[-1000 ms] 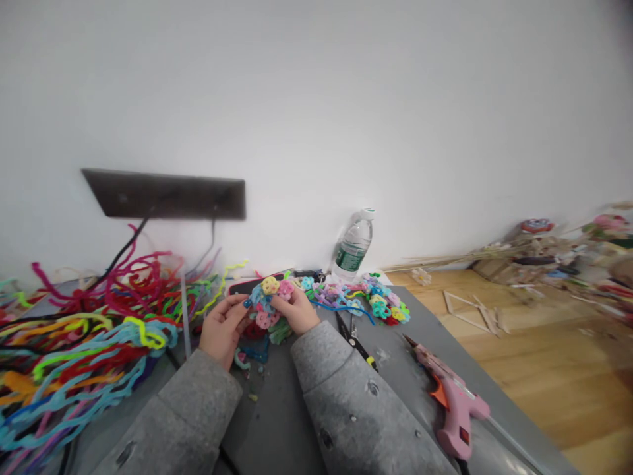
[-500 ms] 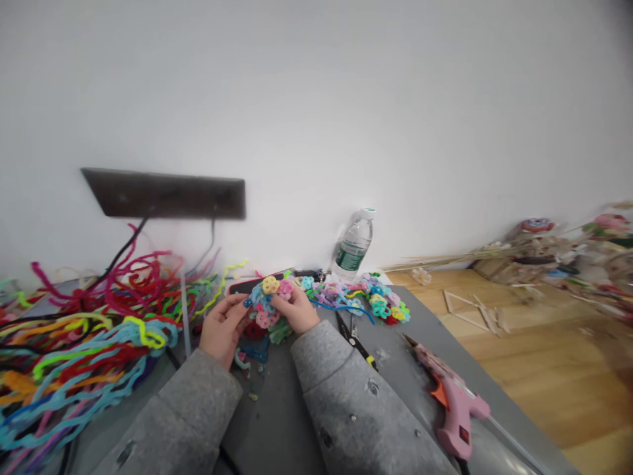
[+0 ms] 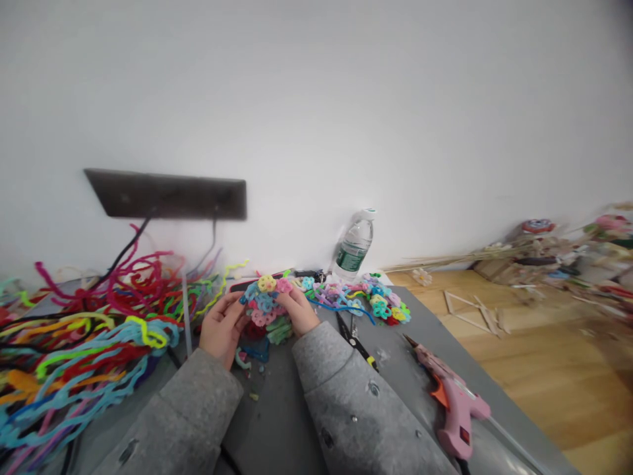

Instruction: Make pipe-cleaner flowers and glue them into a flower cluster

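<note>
Between my two hands is a cluster of pipe-cleaner flowers [image 3: 265, 305] in yellow, pink and blue, raised a little over the grey table [image 3: 277, 409]. My left hand [image 3: 221, 328] pinches its left edge with thumb and fingers. At the right edge, my right hand [image 3: 299, 311] grips it, the thumb lying on the front near a pink flower. Some of the fingers are hidden behind the cluster. Just below it are a green fuzzy piece [image 3: 279, 331] and small blue scraps [image 3: 259, 351]. More pipe-cleaner flowers [image 3: 380, 305] lie to the right of my right hand.
A heap of loose pipe cleaners [image 3: 93, 356] covers the left side. To the right are black pliers [image 3: 357, 342] and a pink glue gun [image 3: 452, 402]. A water bottle [image 3: 353, 247] stands by the wall, below and right of a dark socket panel [image 3: 168, 194]. Wooden sticks [image 3: 475, 310] lie beyond the table.
The flower cluster has turned slightly in my hands, and more blue now shows in its middle. My right thumb has shifted a little right. Both hands keep hold of it.
</note>
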A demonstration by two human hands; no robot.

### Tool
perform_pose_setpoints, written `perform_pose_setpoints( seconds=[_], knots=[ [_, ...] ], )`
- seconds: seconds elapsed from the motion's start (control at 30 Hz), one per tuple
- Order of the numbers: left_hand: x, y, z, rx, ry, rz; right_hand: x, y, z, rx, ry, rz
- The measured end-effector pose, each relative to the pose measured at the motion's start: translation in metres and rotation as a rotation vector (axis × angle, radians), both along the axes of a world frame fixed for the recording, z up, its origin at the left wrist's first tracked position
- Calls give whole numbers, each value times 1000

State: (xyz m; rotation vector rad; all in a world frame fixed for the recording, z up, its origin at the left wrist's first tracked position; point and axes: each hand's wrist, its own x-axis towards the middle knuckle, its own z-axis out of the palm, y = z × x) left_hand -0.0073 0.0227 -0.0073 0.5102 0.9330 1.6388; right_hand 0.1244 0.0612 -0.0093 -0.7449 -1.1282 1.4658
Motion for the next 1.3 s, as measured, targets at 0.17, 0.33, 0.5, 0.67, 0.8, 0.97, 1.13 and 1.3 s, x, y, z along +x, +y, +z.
perform_pose_setpoints(
  seconds=[0.17, 0.33, 0.5, 0.67, 0.8, 0.97, 1.13, 1.3],
  knots=[
    [1, 1, -1, 25, -16, -21, 0, -4, 7, 42, -6, 68],
    [1, 2, -2, 46, -12, -39, 0, -3, 7, 86, -1, 79],
    [1, 1, -2, 43, -3, -30, -1, -1, 3, 96, -14, 76],
    [1, 0, 0, 37, 1, 2, 0, -1, 2, 89, -20, 91],
    [2, 0, 2, 39, 4, 6, -1, -1, 2, 75, 11, 115],
    [2, 0, 2, 59, -6, -21, -2, -2, 4, 55, 34, 121],
    [-1, 1, -1, 58, 77, -68, -1, 0, 1, 38, -45, 18],
    [-4, 1, -6, 16, 146, -65, 1, 4, -8, 38, -96, -7]
  ],
)
